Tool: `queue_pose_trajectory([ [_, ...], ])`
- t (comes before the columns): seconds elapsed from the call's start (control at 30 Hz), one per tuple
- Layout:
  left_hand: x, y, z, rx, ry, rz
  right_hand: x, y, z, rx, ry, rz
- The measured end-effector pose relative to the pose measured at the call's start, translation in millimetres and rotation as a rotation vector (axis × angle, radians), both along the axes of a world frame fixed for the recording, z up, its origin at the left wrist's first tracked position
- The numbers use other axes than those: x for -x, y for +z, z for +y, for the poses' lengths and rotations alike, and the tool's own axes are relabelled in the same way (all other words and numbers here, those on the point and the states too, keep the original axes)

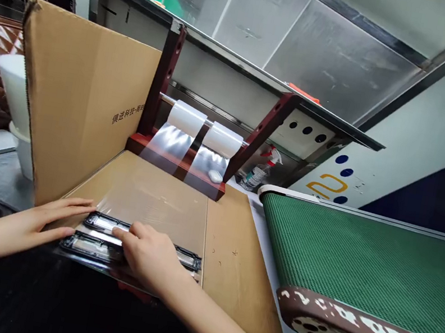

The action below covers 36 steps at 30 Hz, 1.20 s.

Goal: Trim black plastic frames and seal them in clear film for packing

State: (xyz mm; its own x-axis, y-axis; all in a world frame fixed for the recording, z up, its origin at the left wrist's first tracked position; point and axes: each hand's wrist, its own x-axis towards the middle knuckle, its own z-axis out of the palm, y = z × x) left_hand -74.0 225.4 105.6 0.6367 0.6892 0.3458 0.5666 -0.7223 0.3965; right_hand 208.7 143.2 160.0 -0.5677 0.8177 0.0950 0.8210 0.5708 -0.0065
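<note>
Two long black frame-like parts (185,257) lie side by side at the near edge of a brown cardboard work surface (232,259), under clear film (144,199) drawn from two rolls (187,118). My left hand (52,216) lies flat with fingers stretched out, touching the left end of the parts. My right hand (148,255) rests palm down across their middle, fingers extended and pressing on the film.
A dark red roll stand (253,137) holds the second roll (223,139) at the back. An upright cardboard sheet (79,103) walls the left. A green conveyor belt (360,263) runs on the right. A spray bottle (259,173) stands behind, white containers (15,92) at far left.
</note>
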Motion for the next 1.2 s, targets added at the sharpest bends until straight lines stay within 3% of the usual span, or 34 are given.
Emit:
queue_pose_trajectory([
  [0.1,4,-3.7,3,0.136,-0.086,0.031,10,-0.5,6,0.025,0.012,-0.019],
  [0.27,6,-13.2,5,0.153,-0.104,0.028,19,4.7,10,0.066,0.036,-0.035],
  [0.5,6,-11.2,4,0.184,-0.109,0.028,24,12.1,12,0.062,0.057,-0.042],
  [0.67,8,-11.1,4,0.224,-0.107,0.057,12,15.8,12,0.096,0.109,-0.061],
  [1.07,7,-4.4,0,0.211,-0.086,0.064,-25,23.2,-6,0.087,0.014,-0.151],
  [1.2,9,-8.3,3,0.224,-0.085,0.057,-39,24.4,-13,0.094,-0.004,-0.155],
])
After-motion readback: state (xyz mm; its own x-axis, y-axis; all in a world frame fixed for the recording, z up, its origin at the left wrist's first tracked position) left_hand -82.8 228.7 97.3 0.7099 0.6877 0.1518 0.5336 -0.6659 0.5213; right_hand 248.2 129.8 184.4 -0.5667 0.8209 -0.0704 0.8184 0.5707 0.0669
